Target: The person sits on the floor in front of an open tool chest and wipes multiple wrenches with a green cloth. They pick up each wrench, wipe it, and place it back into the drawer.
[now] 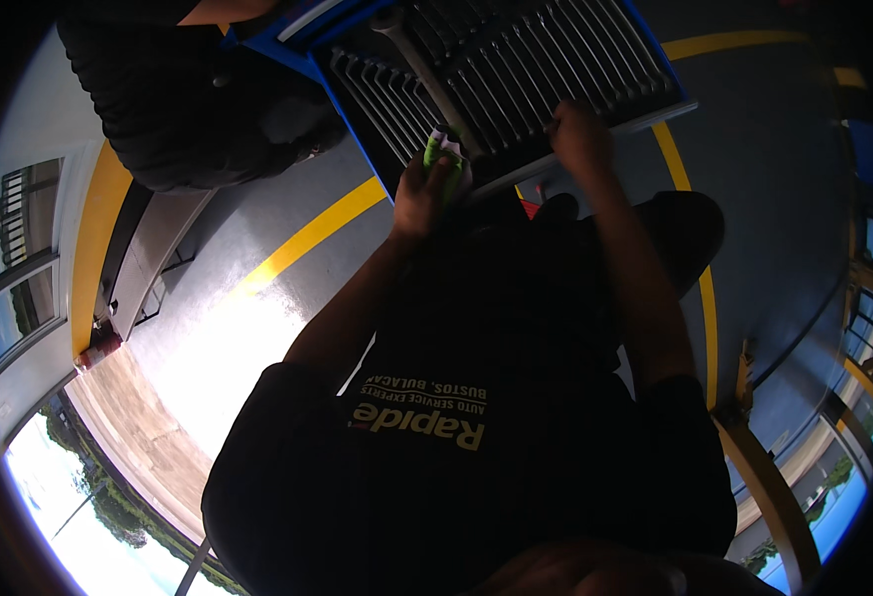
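An open blue tool drawer point(355, 142) lies in front of me, with rows of metal wrenches point(516, 74) in a dark tray. One larger wrench point(424, 72) rests across them, its near end beside my left hand. My left hand point(419, 199) is closed round a crumpled green-and-white cloth or wrapper point(448, 159) at the drawer's near edge; its exact kind is unclear. My right hand point(583, 141) is over the near right part of the drawer, fingers curled by the wrench ends. Whatever those fingers hold, if anything, is hidden.
Another person in dark clothing point(198, 124) is close by at the left of the drawer. Yellow lines point(307, 236) cross the grey floor point(267, 214). A yellow post-like frame point(769, 487) stands at the lower right. A small red object point(530, 209) shows below the drawer.
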A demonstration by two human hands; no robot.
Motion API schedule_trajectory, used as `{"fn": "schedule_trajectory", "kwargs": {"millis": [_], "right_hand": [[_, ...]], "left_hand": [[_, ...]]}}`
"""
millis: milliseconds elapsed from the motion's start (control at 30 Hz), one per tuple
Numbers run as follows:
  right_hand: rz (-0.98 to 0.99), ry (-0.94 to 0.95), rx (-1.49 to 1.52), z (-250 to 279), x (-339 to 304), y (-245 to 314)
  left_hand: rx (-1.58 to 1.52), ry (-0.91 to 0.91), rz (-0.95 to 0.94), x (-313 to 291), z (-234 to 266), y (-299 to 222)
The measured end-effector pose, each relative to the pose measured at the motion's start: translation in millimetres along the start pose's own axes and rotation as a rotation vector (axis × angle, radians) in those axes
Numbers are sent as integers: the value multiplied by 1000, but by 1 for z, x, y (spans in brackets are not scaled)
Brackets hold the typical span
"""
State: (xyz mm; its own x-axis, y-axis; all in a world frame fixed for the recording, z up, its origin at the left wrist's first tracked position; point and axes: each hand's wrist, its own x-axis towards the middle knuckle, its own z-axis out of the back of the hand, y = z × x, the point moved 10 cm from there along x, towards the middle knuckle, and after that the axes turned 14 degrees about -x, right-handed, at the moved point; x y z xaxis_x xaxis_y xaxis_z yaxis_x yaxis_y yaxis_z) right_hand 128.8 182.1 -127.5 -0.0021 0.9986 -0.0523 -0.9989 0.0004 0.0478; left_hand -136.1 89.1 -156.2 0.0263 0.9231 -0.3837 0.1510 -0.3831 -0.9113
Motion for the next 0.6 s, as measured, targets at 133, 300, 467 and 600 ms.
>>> {"fn": "schedule_trajectory", "kwargs": {"millis": [133,300,467,600], "right_hand": [[-22,-59,-61,-1,-3,0],[48,-51,-42,3,-16,2],[43,70,-163,9,-15,11],[-66,159,20,11,-16,0]], "left_hand": [[20,-24,-68,2,-3,-4],[26,-20,-91,2,-9,1],[100,-30,-48,2,-11,-3],[-128,-14,140,10,-4,24]]}}
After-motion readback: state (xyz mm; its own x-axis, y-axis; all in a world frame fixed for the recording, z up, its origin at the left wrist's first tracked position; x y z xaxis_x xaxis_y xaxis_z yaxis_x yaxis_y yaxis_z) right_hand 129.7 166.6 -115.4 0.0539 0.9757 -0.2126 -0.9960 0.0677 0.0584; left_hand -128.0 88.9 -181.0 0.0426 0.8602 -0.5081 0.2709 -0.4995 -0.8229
